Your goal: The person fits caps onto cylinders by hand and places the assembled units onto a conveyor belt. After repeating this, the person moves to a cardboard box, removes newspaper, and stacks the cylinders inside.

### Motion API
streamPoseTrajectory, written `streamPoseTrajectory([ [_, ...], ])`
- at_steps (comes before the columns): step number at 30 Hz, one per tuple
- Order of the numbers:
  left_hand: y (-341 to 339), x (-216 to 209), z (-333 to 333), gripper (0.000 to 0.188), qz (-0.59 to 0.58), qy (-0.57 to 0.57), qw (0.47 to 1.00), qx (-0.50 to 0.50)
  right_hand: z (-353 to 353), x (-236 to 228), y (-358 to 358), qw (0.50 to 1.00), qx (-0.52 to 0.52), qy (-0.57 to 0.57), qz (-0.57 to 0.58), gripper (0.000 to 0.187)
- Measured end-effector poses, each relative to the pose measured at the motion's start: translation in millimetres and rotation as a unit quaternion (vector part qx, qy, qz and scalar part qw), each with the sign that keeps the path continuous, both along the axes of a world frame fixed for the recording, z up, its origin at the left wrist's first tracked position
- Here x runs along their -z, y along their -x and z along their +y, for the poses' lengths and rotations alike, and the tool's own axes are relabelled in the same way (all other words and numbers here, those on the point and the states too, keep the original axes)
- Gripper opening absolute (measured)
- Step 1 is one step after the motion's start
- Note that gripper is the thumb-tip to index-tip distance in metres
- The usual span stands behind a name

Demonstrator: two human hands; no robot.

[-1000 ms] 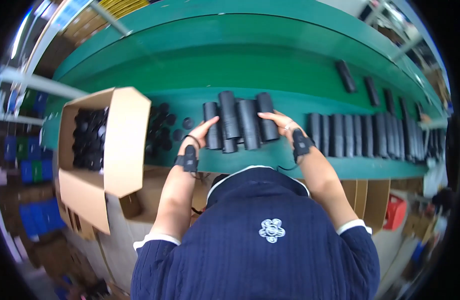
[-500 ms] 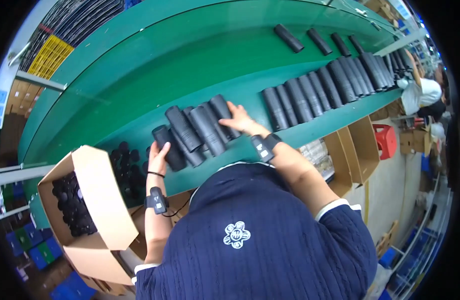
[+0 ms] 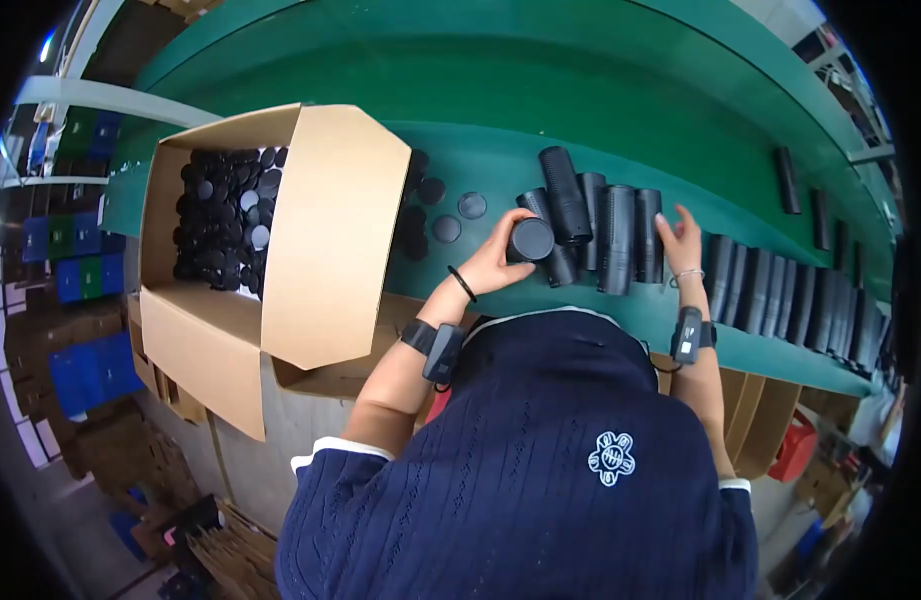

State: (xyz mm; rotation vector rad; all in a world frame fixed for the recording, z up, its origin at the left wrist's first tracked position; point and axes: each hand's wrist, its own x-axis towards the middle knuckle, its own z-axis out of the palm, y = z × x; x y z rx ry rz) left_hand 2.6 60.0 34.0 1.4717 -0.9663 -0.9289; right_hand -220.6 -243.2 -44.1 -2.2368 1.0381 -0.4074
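Facing nearly straight up toward the head camera, the flat round end of a matte black cylinder [image 3: 531,240] is presented; its long axis is strongly foreshortened and its barrel is mostly hidden. The cylinder is gripped above the green bench [image 3: 485,165] by the left hand [image 3: 488,262], thumb and fingers being curled about its side. Clock hours are read from this cylinder, twelve lying away from the person. At three o'clock, black ribbed tubes [image 3: 616,240] are clustered with axes near twelve-to-six; one, tilted toward eleven, is laid over others. The cluster is flanked by the right hand [image 3: 685,245], thumb and fingers parted; contact with the outermost tube cannot be told. Between three and four, a row of black tubes [image 3: 765,290] is ranged side by side. At nine, loose black discs [image 3: 446,229] are bounded by the raised flap [image 3: 335,235] of a tan cardboard box [image 3: 205,320]. Bare bench is left toward twelve; toward six, room is limited by the navy knit top [image 3: 520,440].
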Motion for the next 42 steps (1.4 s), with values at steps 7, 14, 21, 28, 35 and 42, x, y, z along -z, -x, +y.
streamPoseTrajectory([
  [7,16,4,-9,0.075,-0.162,-0.009,0.985,-0.064,121,-108,-102,0.849,-0.231,-0.467,-0.087,0.026],
  [14,24,7,-21,0.072,-0.174,0.026,0.977,-0.122,130,-90,-105,0.860,-0.107,-0.481,-0.131,0.012],
  [21,23,-3,-16,0.061,-0.026,-0.018,0.991,-0.128,139,-100,-105,0.825,-0.085,-0.545,-0.123,0.029],
  [28,31,0,-12,0.068,0.041,-0.041,0.991,-0.123,146,-103,-105,0.837,-0.109,-0.513,-0.155,0.026],
  [35,33,-7,2,0.068,0.016,-0.023,0.991,-0.132,149,-112,-103,0.830,-0.206,-0.511,-0.091,0.037],
  [42,30,-4,11,0.055,0.211,0.042,0.972,-0.097,153,-113,-101,0.790,-0.194,-0.575,-0.088,0.040],
])
